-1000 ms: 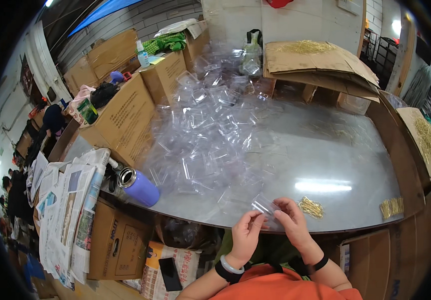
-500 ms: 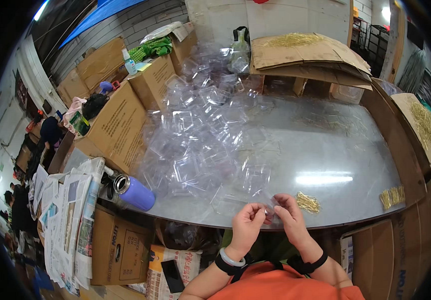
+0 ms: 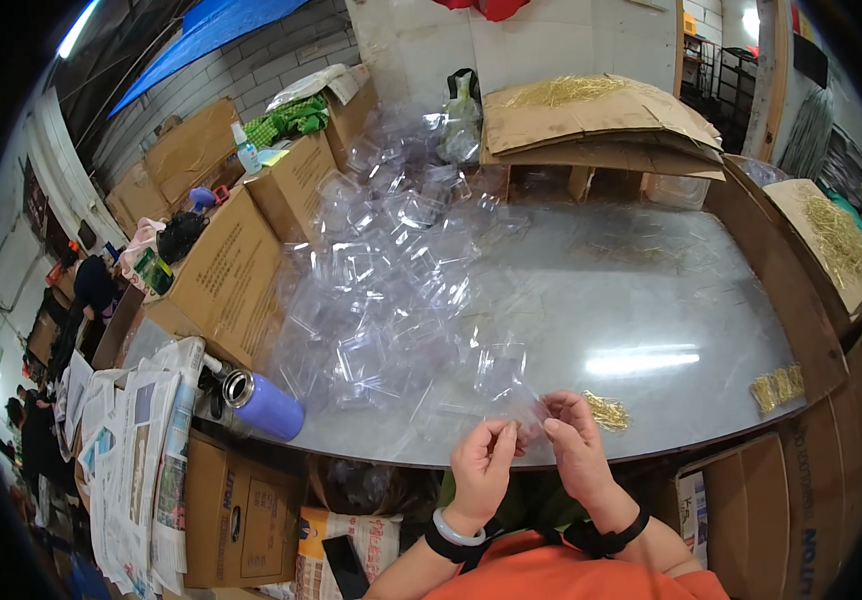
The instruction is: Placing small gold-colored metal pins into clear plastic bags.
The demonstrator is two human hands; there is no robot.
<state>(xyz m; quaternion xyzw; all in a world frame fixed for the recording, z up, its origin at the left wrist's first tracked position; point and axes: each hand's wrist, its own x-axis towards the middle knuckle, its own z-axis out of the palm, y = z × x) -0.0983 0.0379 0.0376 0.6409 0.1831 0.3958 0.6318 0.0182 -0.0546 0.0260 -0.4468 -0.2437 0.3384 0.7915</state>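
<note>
Over the table's near edge, my left hand (image 3: 481, 468) and my right hand (image 3: 578, 445) pinch a clear, thin plastic piece (image 3: 525, 408) between them. It looks like a small clear packet or box, but its exact form is hard to make out. My fingers partly cover it. Just beyond my right hand lies a small pile of short gold wire strips (image 3: 606, 411). To the left and ahead spreads a large heap of clear plastic boxes (image 3: 391, 270), some reaching close to my hands.
The grey tabletop (image 3: 641, 300) carries scattered gold strips, with more bundled gold strips (image 3: 777, 389) at its right edge. A purple flask (image 3: 264, 405) leans at the left front beside stacked newspapers (image 3: 136, 450). Cardboard boxes (image 3: 221, 285) wall the left; a cardboard-topped shelf (image 3: 601, 125) stands behind.
The clear plastic piece shows more above my fingers now. My left hand has shifted slightly left and down, and the whole view has turned a little.
</note>
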